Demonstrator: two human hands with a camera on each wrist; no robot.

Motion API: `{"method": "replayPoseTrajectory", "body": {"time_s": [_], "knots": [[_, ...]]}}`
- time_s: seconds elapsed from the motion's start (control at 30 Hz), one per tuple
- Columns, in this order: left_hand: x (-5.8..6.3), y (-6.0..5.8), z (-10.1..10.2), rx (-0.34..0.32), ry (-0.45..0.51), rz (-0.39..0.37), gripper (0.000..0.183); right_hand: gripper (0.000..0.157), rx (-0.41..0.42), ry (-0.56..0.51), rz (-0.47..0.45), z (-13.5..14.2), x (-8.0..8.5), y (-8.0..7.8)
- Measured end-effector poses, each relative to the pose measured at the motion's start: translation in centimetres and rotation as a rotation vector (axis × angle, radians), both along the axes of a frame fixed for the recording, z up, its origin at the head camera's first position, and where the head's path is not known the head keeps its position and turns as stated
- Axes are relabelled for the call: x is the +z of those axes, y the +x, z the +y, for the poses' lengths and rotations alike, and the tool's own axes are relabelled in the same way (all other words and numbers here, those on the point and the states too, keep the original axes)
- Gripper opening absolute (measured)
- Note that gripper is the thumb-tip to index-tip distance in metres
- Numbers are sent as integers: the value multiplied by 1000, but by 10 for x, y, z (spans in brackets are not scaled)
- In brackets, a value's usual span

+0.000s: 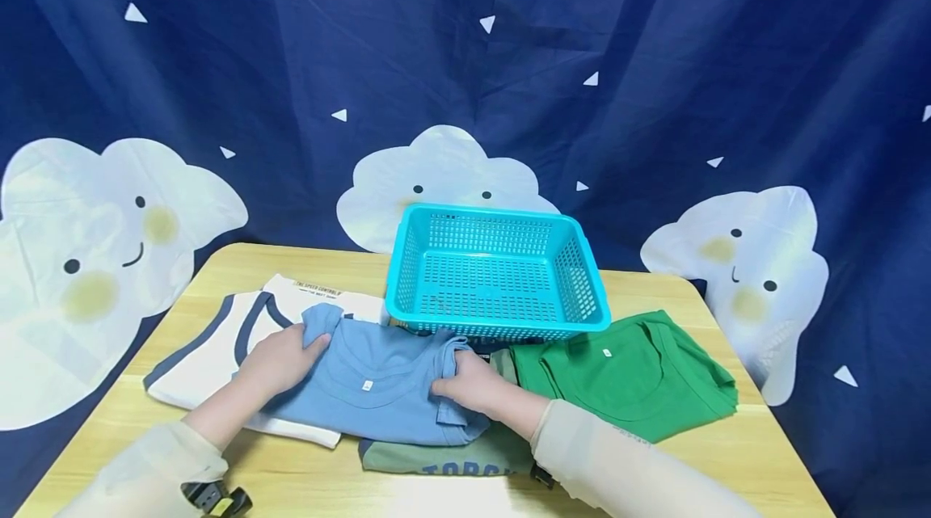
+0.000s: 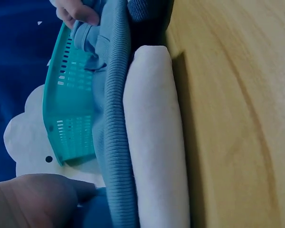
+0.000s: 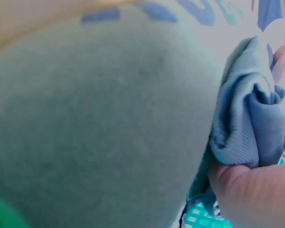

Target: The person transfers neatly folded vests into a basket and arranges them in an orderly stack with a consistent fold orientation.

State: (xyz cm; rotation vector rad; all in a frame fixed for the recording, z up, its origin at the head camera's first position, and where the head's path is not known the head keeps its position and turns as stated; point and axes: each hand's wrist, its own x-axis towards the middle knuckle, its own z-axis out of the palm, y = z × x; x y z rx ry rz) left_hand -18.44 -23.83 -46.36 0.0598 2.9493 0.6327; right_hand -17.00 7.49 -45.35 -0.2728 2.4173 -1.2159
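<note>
Blue, soft-looking and ribbed at the edge, the folded shirt is spanning the lower centre of the frame; the left hand and the right hand are each pinching a bunched side in a closed grip, presumably for holding the layers together. It is overlapping a white top and a grey-green garment, below a rigid, perforated basket.

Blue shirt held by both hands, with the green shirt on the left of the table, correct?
No: the head view shows the green shirt on the right of the table. The left hand and right hand do hold the blue shirt.
</note>
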Motion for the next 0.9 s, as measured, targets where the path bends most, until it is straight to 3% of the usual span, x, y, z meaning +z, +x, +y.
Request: {"method": "replayPoseTrajectory", "body": {"time_s": [0.2, 0.4, 0.9], "knots": [[2, -1, 0, 50, 55, 60, 82, 13, -18, -151, -61, 2, 0, 3], [12, -3, 4, 85, 96, 121, 83, 27, -49, -294, -137, 6, 5, 5], [32, -7, 4, 144, 134, 236, 51, 27, -10, -302, -90, 16, 21, 8]]}}
